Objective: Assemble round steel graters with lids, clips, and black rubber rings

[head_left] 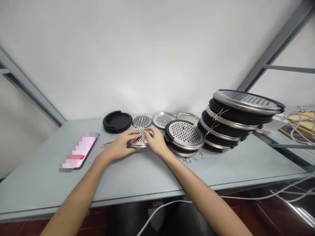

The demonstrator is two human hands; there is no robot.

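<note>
A round perforated metal disc [139, 141] with a shiny rim is between my two hands on the table. My left hand [123, 144] grips its left edge, with fingers on top and the thumb along the near rim. On the opposite side, my right hand [155, 141] curls its bent fingers over the upper surface, close to the left fingertips. Just behind are another perforated disc [142, 121], a rimmed perforated disc [163, 120] and a plain rimmed metal disc [188, 117]. Wire clips [106, 144] lie beside my left hand, partly hidden.
Black ring-shaped parts [117, 122] are stacked at back left. To the right stand a short pile of black-rimmed perforated discs [184, 134] and a tall leaning stack [231, 121] with wire clips. A phone [80, 152] lies left on the grey table [137, 177]. Cables hang below.
</note>
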